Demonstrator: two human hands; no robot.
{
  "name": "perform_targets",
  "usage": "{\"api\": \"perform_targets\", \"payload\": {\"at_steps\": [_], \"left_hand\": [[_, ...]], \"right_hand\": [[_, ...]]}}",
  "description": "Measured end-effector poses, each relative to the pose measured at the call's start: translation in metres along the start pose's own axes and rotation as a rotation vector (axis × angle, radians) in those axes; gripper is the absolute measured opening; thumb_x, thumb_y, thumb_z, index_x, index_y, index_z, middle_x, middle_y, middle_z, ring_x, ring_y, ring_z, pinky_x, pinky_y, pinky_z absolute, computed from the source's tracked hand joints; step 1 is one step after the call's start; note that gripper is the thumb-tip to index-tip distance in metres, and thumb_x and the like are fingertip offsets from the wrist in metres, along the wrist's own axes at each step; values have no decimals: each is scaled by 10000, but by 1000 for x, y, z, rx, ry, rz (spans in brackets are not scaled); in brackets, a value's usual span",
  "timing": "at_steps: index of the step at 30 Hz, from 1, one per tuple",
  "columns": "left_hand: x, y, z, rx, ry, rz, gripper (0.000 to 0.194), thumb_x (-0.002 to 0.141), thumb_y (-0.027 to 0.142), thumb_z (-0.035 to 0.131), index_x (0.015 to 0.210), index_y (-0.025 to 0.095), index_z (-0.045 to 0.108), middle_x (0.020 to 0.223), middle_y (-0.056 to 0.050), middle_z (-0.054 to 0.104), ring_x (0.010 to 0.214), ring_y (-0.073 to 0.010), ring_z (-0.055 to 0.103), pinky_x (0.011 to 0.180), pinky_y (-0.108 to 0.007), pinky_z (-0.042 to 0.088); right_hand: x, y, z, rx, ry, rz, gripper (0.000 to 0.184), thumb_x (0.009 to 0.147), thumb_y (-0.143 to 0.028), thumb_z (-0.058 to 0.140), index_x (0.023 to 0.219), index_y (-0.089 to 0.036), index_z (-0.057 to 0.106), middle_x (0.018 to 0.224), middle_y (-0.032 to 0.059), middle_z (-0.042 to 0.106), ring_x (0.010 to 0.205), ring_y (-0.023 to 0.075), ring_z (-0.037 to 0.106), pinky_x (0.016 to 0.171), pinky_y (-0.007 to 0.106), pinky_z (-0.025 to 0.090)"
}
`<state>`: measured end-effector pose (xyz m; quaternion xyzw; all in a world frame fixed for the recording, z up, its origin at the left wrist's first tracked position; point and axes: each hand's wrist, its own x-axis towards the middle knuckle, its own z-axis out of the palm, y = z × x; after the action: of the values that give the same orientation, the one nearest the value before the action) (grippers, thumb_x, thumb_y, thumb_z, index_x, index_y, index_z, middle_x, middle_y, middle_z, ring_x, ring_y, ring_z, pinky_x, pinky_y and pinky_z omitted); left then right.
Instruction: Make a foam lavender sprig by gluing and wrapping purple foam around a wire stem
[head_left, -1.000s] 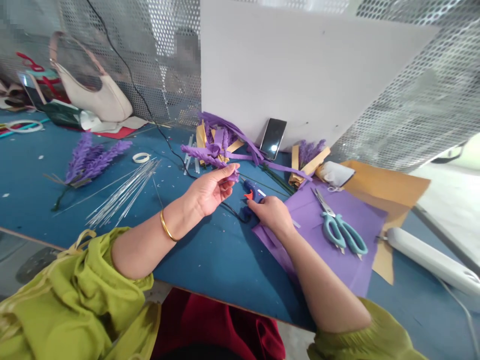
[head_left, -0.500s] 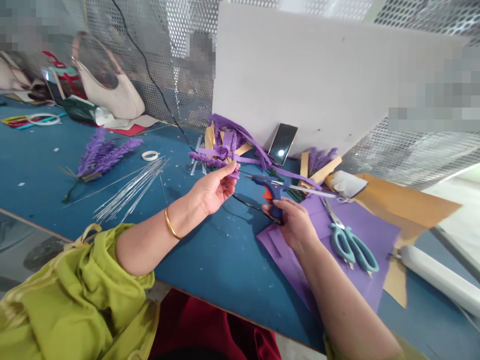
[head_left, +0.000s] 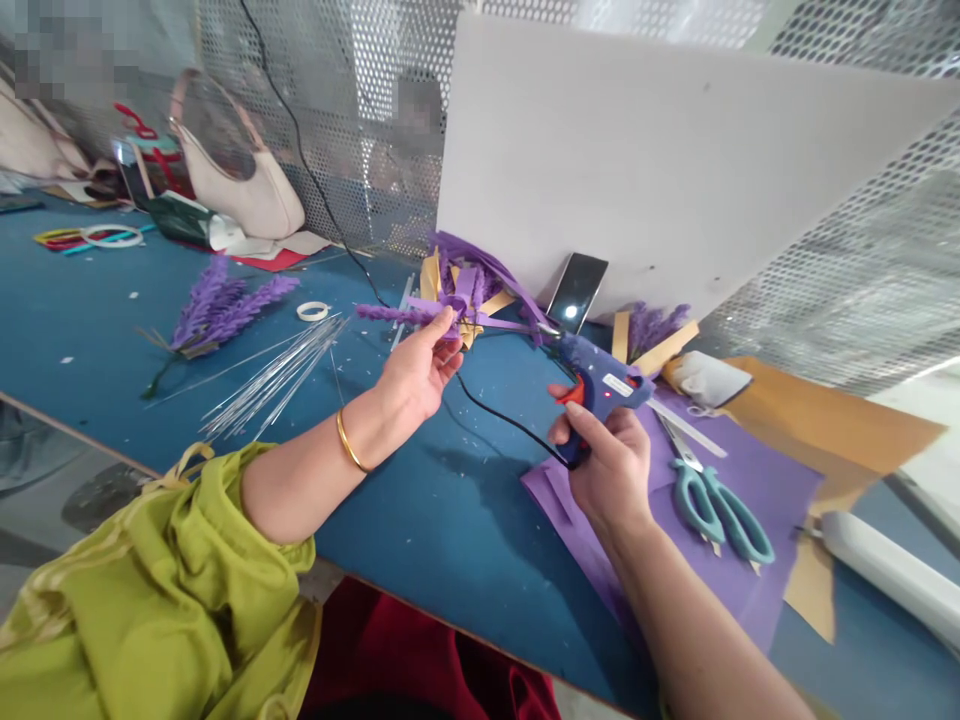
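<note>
My left hand (head_left: 417,372) pinches a purple lavender-like flower stem (head_left: 386,314) between thumb and fingers; its fringed end points left. In my right hand (head_left: 613,462) is a blue hot glue gun (head_left: 592,372), with an orange trigger and a lit red light. Its nozzle points up and left, apart from the stem, and a clear glue stick (head_left: 688,425) sticks out of the back. Behind my left hand lies a heap of purple strips (head_left: 480,275) and tan paper pieces. The part of the stem inside my grip is hidden.
Teal-handled scissors (head_left: 724,510) lie on purple sheets (head_left: 780,500) at the right. A bunch of purple flowers (head_left: 225,305), a tape roll (head_left: 313,311) and thin wires (head_left: 277,375) lie left. A phone (head_left: 577,290) leans on the white board (head_left: 637,150). The gun's black cord crosses the table.
The glue gun has moved right and nearer to me, away from my left hand. My left hand still holds the stem, shifted slightly left. The view has turned a little left.
</note>
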<state>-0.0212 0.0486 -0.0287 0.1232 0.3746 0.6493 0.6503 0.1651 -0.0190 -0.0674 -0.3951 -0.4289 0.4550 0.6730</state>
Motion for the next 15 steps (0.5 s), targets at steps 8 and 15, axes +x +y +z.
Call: {"api": "perform_targets", "payload": {"at_steps": [8,15], "left_hand": [[4,14,1,-97,-47,1,132,829,198,751,738,163,662,628,40,639,538,-35,587,571,-146,494],[-3,0,0,35,-108,-135,153,717,174,832,819,148,720,657,36,650,552,-52,588,565,-186,476]], "right_hand": [[1,-5,-1,55,240,-40,313,757,-283,778,1030,-198,653,1038,32,726,525,65,567,521,230,456],[-15,-8,-4,-324,75,-410,186,800,-273,748,947,-195,666,901,38,722,525,121,576,515,292,482]]}}
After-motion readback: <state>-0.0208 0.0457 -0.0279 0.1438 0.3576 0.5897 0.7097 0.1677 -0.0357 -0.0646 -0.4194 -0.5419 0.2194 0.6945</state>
